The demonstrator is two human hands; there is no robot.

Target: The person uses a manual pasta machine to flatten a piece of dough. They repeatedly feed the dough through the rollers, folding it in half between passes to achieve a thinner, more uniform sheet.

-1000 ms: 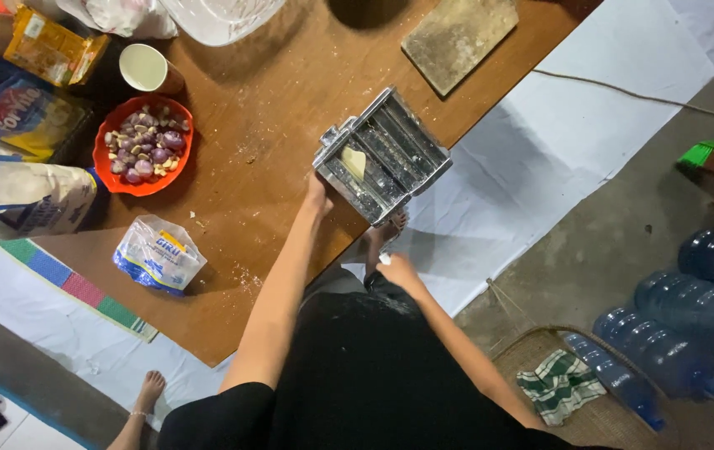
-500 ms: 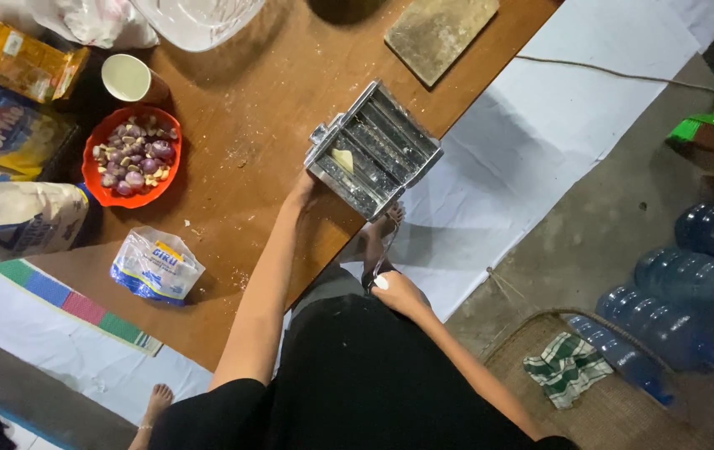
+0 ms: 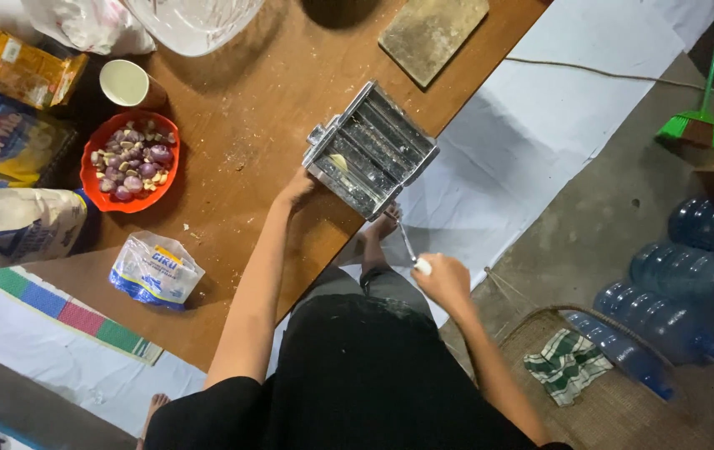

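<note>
Your left hand (image 3: 297, 187) sits flat against the near-left side of the metal pasta roller (image 3: 371, 150), fingers pressed on its housing, bracing it rather than wrapped round anything. The roller stands at the edge of the brown wooden table (image 3: 240, 117), turned at an angle, with a pale piece of dough (image 3: 338, 162) lying on its rollers just above your left fingertips.

Your right hand (image 3: 443, 280) is off the table edge, below and right of the roller, fingers curled closed round the white knob of the thin metal crank handle (image 3: 408, 243). The crank runs up from your fist to the roller's near corner.

Left of the roller, well apart: an orange bowl (image 3: 90, 171) of purple shallots and garlic cloves, a white cup (image 3: 126, 83), a small plastic packet (image 3: 155, 268), a large flour bag (image 3: 15, 225). A worn cutting board (image 3: 432, 32) lies beyond the roller. Blue water jugs (image 3: 682, 283) and a green broom (image 3: 697, 129) are on the floor to your right.
</note>
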